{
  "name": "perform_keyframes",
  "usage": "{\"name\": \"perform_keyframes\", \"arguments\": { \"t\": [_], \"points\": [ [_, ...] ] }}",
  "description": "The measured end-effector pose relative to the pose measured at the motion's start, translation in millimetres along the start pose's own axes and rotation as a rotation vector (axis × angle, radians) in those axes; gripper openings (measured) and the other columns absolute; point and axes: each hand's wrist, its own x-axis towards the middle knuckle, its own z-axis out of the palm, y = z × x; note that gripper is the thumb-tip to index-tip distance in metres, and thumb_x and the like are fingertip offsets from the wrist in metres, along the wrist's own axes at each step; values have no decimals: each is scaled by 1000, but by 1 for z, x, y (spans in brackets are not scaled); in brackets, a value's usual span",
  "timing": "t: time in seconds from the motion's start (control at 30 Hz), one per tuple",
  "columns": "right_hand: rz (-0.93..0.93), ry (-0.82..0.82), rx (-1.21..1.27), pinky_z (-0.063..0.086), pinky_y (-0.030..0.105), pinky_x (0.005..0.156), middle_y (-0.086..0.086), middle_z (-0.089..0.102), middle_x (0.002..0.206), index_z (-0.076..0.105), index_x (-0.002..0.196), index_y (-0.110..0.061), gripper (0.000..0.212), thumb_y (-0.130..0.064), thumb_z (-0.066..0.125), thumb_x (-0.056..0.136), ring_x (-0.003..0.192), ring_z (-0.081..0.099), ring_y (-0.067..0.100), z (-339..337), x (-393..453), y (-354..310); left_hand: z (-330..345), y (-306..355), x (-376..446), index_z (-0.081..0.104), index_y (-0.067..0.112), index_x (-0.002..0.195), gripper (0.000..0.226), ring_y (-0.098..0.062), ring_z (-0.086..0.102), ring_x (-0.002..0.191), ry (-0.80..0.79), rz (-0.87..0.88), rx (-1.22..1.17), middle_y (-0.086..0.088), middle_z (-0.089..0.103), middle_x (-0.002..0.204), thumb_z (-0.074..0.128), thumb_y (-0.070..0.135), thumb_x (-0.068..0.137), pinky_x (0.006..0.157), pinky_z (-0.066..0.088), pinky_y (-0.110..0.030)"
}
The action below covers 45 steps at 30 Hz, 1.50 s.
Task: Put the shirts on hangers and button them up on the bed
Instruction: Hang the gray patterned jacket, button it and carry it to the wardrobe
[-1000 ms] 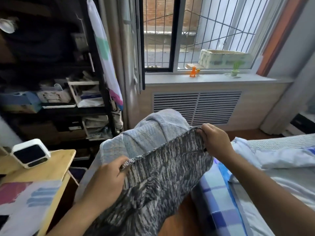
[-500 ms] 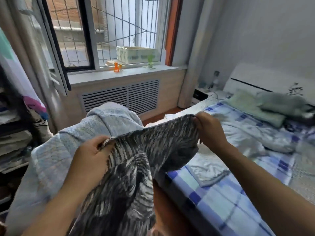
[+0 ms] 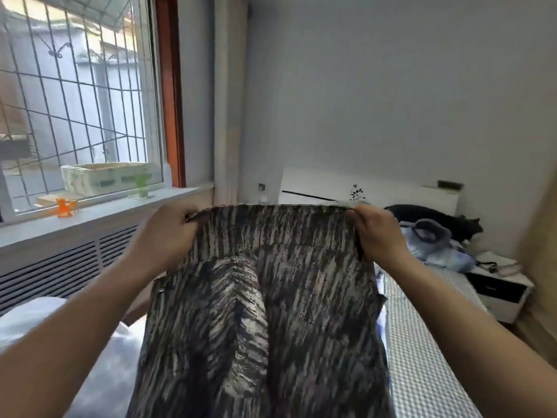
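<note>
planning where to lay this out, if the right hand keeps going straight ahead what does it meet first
Likely the pale blue bundle of bedding on the bed, just beyond the right hand gripping the grey-and-black streaked shirt; the black cat sits behind it. Depth is unclear.

A shirt (image 3: 271, 312) with grey, black and white streaks is held up, spread wide. Its top edge is stretched level, and the cloth hangs down above the bed (image 3: 422, 342).

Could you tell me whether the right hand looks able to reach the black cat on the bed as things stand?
Probably not right away: the right hand grips a top corner of the patterned shirt, and the black cat lies well beyond it near the headboard. Nothing seems to block the way, though.
</note>
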Motion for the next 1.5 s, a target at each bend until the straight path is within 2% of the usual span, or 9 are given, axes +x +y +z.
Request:
{"name": "perform_keyframes", "arguments": {
  "t": [0.17, 0.53, 0.8, 1.07, 1.2, 1.27, 1.33, 1.4, 1.5],
  "points": [
    [162, -61, -218, 50, 44, 74, 16, 71, 97, 67, 98, -13, 38, -42, 45, 106, 89, 64, 36, -90, 52, 74, 58, 94, 100, 59, 21, 72, 32, -18, 59, 63, -87, 164, 99, -6, 66, 72, 52, 21, 103, 56, 44, -30],
    [280, 131, -301, 41, 36, 71, 18, 72, 103, 74, 114, -12, 38, -40, 50, 106, 87, 62, 32, -269, 95, 310, 251, 316, 203, 72, 9, 103, 18, -35, 66, 90, -78, 353, 151, -19, 72, 100, 55, 13, 99, 72, 47, -36],
    [251, -27, -36, 23, 20, 41, -12, 35, 47, 68, 94, 4, 47, -40, 54, 102, 43, 31, 7, -341, 66, 405, 400, 438, 254, 73, 17, 109, 28, -37, 68, 96, 23, 263, 394, -15, 70, 104, 60, 7, 86, 79, 52, -39],
    [504, -394, 93, 29, 22, 49, -2, 42, 56, 59, 75, -7, 46, -47, 56, 97, 49, 40, 8, -252, -83, 466, 571, 361, 190, 69, 13, 99, 20, -28, 69, 47, -524, -143, -394, -15, 70, 67, 50, 13, 106, 51, 58, -36],
    [1011, -506, 216, 38, 23, 64, -16, 56, 76, 69, 88, -25, 24, -40, 56, 102, 71, 55, 3, -139, -220, 485, 671, 248, 61, 63, 14, 120, 19, -23, 72, 77, -823, -538, -594, -17, 71, 112, 51, 17, 106, 71, 50, -32],
    [1223, -535, 221, 32, 31, 63, -1, 51, 74, 61, 84, -7, 39, -40, 54, 104, 68, 51, 14, -84, -277, 480, 702, 206, -5, 53, 21, 134, 28, -29, 67, 99, -835, -868, -753, -10, 61, 131, 53, 27, 106, 79, 52, -38],
    [1361, -628, 218, 29, 33, 59, 0, 37, 69, 44, 72, -13, 40, -34, 52, 106, 60, 40, 16, -40, -324, 462, 714, 176, -72, 52, 14, 127, 25, -34, 63, 104, -853, -1245, -823, -14, 56, 128, 53, 27, 105, 80, 51, -43],
    [1406, -776, 238, 39, 26, 61, -3, 49, 76, 57, 80, -21, 28, -30, 52, 106, 65, 50, 10, -6, -357, 441, 710, 160, -129, 54, 4, 105, 22, -37, 62, 100, -977, -1573, -815, -22, 59, 120, 59, 25, 99, 77, 49, -48],
    [1403, -874, 200, 52, 35, 76, 16, 68, 104, 66, 115, -5, 31, -30, 51, 106, 94, 66, 29, 28, -377, 417, 704, 155, -167, 57, 4, 95, 28, -32, 64, 84, -1166, -1679, -754, -17, 66, 98, 62, 32, 92, 64, 52, -36]
  ]
}}
